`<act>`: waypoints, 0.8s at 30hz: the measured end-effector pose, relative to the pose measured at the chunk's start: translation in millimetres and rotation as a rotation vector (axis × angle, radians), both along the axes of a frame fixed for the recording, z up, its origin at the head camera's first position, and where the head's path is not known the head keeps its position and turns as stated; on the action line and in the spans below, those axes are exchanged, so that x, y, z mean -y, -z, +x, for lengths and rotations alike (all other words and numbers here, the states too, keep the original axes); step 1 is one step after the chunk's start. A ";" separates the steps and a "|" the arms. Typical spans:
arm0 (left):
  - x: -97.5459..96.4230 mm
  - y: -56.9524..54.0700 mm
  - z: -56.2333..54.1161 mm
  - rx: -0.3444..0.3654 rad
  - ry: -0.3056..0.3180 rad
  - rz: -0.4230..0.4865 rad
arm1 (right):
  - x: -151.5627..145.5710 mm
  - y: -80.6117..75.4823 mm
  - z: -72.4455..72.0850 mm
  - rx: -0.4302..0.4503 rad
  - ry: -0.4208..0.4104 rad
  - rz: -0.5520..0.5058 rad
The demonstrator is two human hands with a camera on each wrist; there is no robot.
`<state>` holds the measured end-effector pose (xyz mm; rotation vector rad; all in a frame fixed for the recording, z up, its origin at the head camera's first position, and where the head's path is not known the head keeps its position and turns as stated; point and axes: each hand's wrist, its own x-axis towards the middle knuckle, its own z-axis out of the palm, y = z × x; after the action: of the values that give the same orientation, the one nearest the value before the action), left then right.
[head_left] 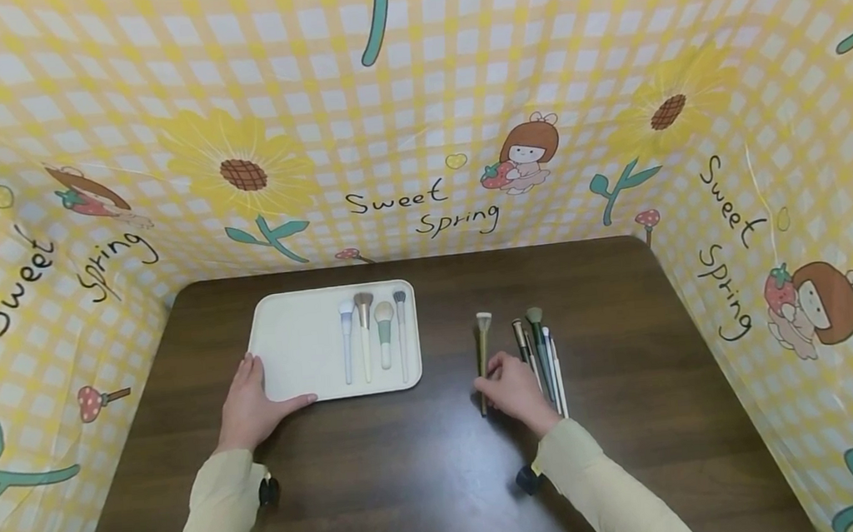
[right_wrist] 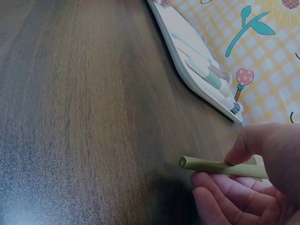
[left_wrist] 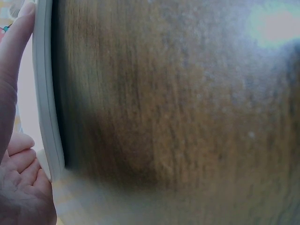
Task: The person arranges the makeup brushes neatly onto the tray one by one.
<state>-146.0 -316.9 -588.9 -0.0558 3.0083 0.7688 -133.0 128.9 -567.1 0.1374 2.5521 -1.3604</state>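
My right hand (head_left: 515,388) pinches an olive-green makeup brush (head_left: 483,341) between thumb and fingers. Its pale bristles point to the back of the table, and in the right wrist view the handle end (right_wrist: 185,162) juts past my fingertips. At the left, my left hand (head_left: 248,409) holds a cream tray (head_left: 293,343) by its front left corner, thumb along the front rim and fingers at the left side. Several makeup brushes lie side by side in the tray's right half, among them a green-handled brush (head_left: 385,340) and a blue-handled one (head_left: 348,347).
Right of my right hand, more makeup brushes lie in a loose bunch, including a dark green brush (head_left: 538,341) and a white-handled brush (head_left: 551,356). The dark wooden table (head_left: 382,470) is bordered by a yellow checked cloth (head_left: 385,119) at the back and sides.
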 end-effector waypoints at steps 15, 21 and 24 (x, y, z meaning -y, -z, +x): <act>-1.3 -3.0 -0.7 0.009 0.000 0.002 | -2.1 -0.2 -4.9 -0.036 -0.014 -0.010; -0.9 -1.3 -0.2 0.013 -0.007 0.005 | -0.2 -1.7 -5.6 -0.047 -0.027 -0.044; -0.6 -0.1 0.0 0.012 -0.007 0.005 | 1.2 -2.3 -5.0 -0.063 -0.039 -0.038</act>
<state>-145.9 -316.3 -588.8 -0.0710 2.9962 0.7744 -138.0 127.7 -564.8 0.0378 2.5636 -1.4193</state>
